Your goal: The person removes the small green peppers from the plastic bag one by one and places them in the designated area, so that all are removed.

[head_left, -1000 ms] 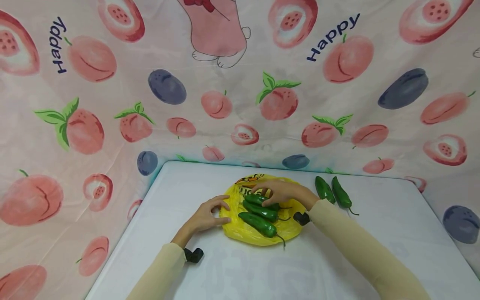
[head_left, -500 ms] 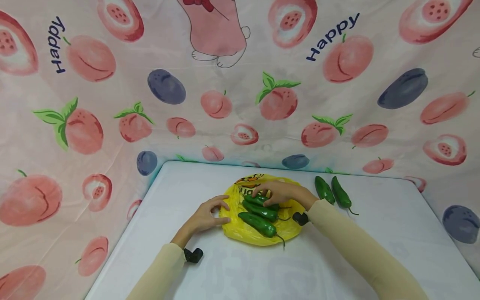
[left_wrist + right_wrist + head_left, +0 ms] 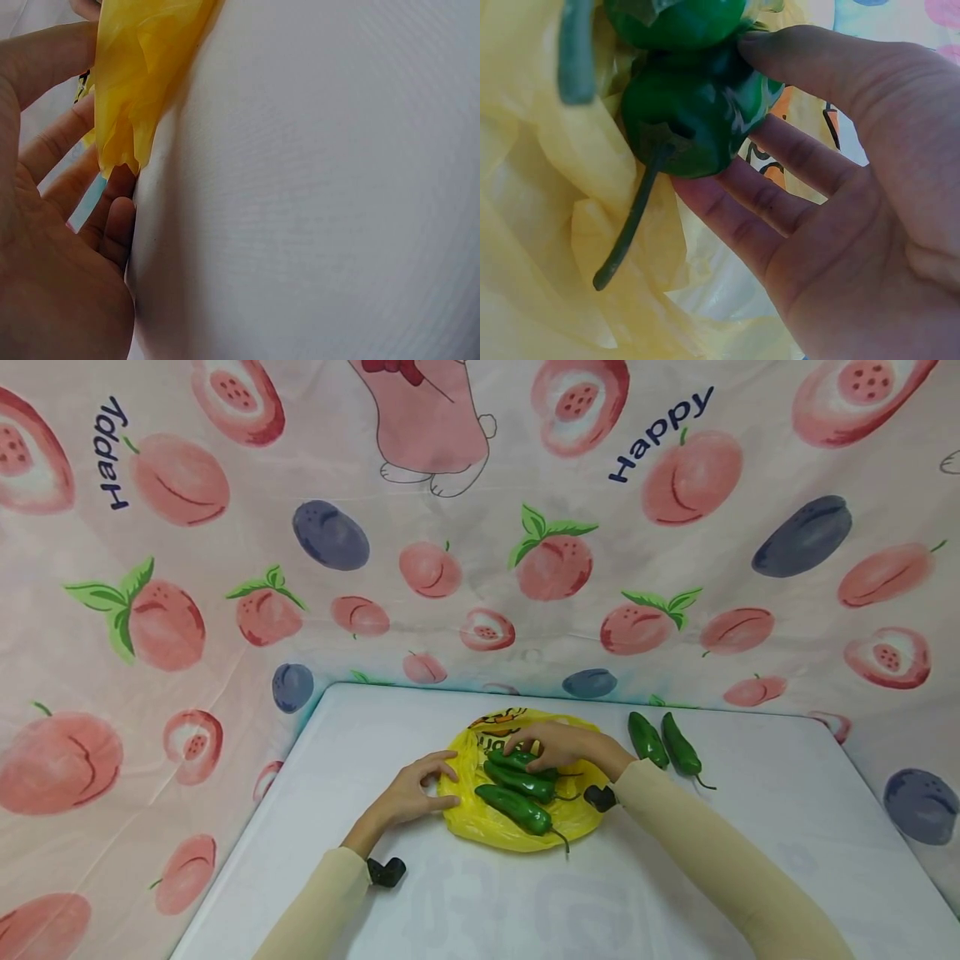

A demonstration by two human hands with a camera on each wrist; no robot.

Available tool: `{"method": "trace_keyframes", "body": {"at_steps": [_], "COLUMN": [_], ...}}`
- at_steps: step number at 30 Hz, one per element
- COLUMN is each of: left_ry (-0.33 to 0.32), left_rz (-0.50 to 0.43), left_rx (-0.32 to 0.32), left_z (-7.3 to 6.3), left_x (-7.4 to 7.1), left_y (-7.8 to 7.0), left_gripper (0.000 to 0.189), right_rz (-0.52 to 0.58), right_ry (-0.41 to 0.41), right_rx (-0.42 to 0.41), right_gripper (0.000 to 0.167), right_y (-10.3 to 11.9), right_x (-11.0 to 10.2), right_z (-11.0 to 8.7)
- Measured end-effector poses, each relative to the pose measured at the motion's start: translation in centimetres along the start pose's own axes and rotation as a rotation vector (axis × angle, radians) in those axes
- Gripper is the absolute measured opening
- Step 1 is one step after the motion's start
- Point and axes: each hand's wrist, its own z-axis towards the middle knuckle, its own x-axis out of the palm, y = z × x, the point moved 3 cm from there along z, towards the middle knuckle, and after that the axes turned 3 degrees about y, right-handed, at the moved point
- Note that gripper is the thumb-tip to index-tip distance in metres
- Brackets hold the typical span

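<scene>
Three green chili peppers lie side by side on a crumpled yellow plastic bag (image 3: 487,834) in the head view. My right hand (image 3: 567,743) holds the rearmost chili pepper (image 3: 690,124), thumb on one side and fingers curving round the other. Beside it lie the middle chili pepper (image 3: 521,782) and the front chili pepper (image 3: 516,811). At the bag's left edge my left hand (image 3: 408,789) spreads thumb and fingers along the plastic, touching it. The left wrist view shows the bag's edge (image 3: 139,90) between that thumb and the loosely extended fingers.
Two more green chili peppers, one left (image 3: 647,739) and one right (image 3: 682,749), lie at the back right of the white table (image 3: 480,910). A fruit-printed cloth (image 3: 480,518) hangs behind and along the left side. Black wrist cameras (image 3: 387,872) sit at both sleeves.
</scene>
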Motion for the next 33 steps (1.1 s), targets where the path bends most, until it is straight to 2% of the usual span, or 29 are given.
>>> {"method": "trace_keyframes", "body": {"at_steps": [21, 30, 33], "left_ry": [0.002, 0.002, 0.003], "left_rz": [-0.005, 0.004, 0.0], "left_rx": [-0.005, 0.009, 0.004], "left_z": [-0.1, -0.3, -0.3], "left_x": [0.0, 0.0, -0.1], "left_y": [0.0, -0.3, -0.4], "left_gripper": [0.024, 0.024, 0.024], "right_rz": [-0.039, -0.107, -0.114], "right_ry": [-0.028, -0.074, -0.091], "right_rx": [0.015, 0.058, 0.043], "right_gripper": [0.039, 0.041, 0.042], "right_y": [0.3, 0.8, 1.0], "right_x": [0.1, -0.3, -0.6], "right_z": [-0.2, -0.8, -1.2]}}
